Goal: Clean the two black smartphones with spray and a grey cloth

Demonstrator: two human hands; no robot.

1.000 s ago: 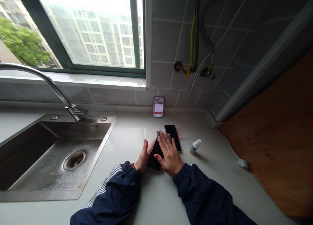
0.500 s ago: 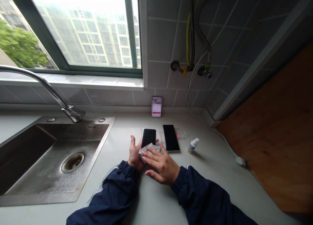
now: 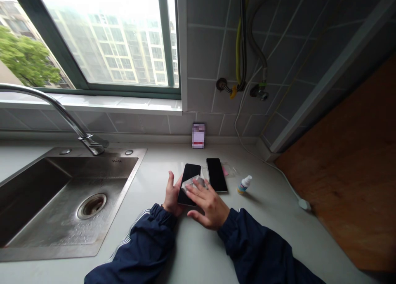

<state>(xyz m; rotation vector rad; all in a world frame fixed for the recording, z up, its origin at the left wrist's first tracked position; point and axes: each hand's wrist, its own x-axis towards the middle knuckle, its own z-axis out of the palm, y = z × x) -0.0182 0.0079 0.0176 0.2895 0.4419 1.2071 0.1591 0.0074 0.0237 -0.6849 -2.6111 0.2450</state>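
Left hand (image 3: 172,195): grasping a black-screened smartphone (image 3: 192,169) along its left edge, fingers tucked beneath, thumb standing clear. Right hand (image 3: 210,205): unclenched, fingers outstretched, laid over a crumpled pale wipe (image 3: 188,184) on the screen; thumb apart from the wipe. Held smartphone is mid-bench, left of a second smartphone (image 3: 216,174), which lies flat on the bench (image 3: 148,234). Small spray bottle (image 3: 243,186) stands upright to the right; clear plastic packaging (image 3: 230,168) lies beyond and beside the second smartphone.

Risks (judgement): with no thumb over the front, uneven pressure from the right hand could tip the held smartphone or slide it out of the left hand. A sideways push might knock it against the second smartphone. The wipe could bunch or slip free, being pinned from above rather than pinched. A wide right elbow or sleeve could topple the bottle.

Unclear: left fingers and the back of the held smartphone are hidden; the right hand covers part of the wipe and the screen's lower right. Bottle label unreadable. Small upright rectangle (image 3: 198,135) at the far wall is pixelated; contents not legible. Both sleeves are cut off at the near edge.
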